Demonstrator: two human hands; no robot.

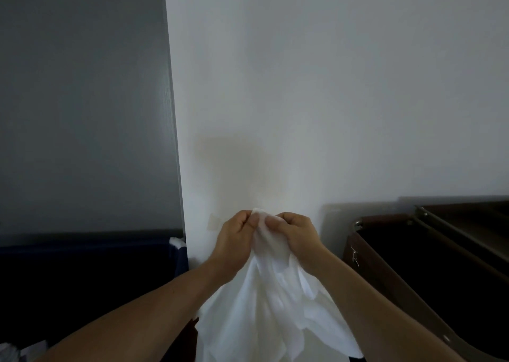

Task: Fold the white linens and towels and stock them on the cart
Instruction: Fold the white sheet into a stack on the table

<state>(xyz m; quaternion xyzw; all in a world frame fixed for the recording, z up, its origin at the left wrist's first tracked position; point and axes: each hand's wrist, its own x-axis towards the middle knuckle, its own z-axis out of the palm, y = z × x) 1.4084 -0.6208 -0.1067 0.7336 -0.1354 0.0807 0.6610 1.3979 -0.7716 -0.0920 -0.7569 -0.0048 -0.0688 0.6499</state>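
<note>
A white linen (272, 301) hangs bunched in front of me, low in the middle of the view. My left hand (234, 240) and my right hand (298, 237) sit side by side at its top edge, both pinching the cloth with closed fingers. The fabric falls from the hands in loose folds down past the bottom of the frame. Its lower end is out of sight.
A white wall (330, 100) fills the view straight ahead, close behind the hands. A dark brown cart bin (429, 273) with a metal-cornered rim stands at the right. A dark navy bin (82, 273) stands at the left under a grey panel (82, 100).
</note>
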